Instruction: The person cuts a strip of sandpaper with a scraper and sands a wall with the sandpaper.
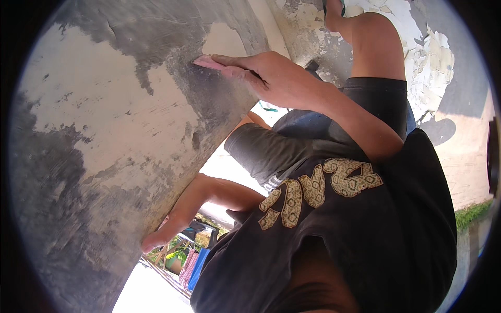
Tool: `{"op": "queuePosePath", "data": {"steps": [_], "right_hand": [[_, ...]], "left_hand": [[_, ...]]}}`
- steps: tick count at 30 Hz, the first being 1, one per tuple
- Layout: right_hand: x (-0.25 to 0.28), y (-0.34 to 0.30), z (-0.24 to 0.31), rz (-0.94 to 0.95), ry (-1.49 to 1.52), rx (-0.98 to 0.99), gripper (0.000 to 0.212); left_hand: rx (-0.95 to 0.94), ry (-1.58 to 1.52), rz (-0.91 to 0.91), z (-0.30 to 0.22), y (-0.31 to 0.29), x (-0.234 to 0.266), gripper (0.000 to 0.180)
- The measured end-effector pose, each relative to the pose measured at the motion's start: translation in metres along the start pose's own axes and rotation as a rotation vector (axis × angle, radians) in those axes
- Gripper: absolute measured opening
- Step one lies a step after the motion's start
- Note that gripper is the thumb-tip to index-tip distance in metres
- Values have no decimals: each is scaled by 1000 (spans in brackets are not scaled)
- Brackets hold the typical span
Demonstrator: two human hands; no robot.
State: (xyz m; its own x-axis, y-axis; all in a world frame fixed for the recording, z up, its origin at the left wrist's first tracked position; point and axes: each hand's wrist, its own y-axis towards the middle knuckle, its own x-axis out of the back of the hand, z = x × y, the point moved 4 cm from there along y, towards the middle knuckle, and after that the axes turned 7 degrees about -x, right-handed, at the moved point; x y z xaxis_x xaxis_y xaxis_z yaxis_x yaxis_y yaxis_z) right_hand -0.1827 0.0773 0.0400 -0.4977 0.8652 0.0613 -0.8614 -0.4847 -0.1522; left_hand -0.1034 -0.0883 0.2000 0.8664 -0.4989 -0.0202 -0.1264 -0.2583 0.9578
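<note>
My right hand is closed on a flat pink piece, its thumb and fingers pinching the near end. The piece's far edge touches a patchy grey and off-white plastered surface. Whether the pink piece is sandpaper or a scraper I cannot tell. Lower down, my left hand is against the side edge of the same surface, wrist bent. Most of its fingers are hidden by that edge.
My bent legs in dark shorts are close beside the surface. Pale flakes lie scattered on the ground at upper right. Beyond the surface's lower edge are green plants and a blue cloth. Grass grows at far right.
</note>
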Motion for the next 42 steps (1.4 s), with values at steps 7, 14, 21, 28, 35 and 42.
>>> {"op": "queuePosePath", "data": {"steps": [7,14,21,28,35,42], "right_hand": [[2,-9,2,-43,63,89,38],[-7,-13,14,-66,131,176,38],[-5,-9,11,-59,54,41,37],[-2,-4,3,8,11,-43,39],[-1,-8,-7,19,77,6,39],[-2,-9,-7,-71,44,91,39]], "left_hand": [[19,5,8,3,-2,-2,55],[20,-17,-10,-1,2,4,55],[26,-26,-14,-2,2,3,55],[33,-22,-17,-3,0,1,55],[50,-13,-13,-2,-3,0,55],[53,-26,-14,-5,-5,0,55]]}}
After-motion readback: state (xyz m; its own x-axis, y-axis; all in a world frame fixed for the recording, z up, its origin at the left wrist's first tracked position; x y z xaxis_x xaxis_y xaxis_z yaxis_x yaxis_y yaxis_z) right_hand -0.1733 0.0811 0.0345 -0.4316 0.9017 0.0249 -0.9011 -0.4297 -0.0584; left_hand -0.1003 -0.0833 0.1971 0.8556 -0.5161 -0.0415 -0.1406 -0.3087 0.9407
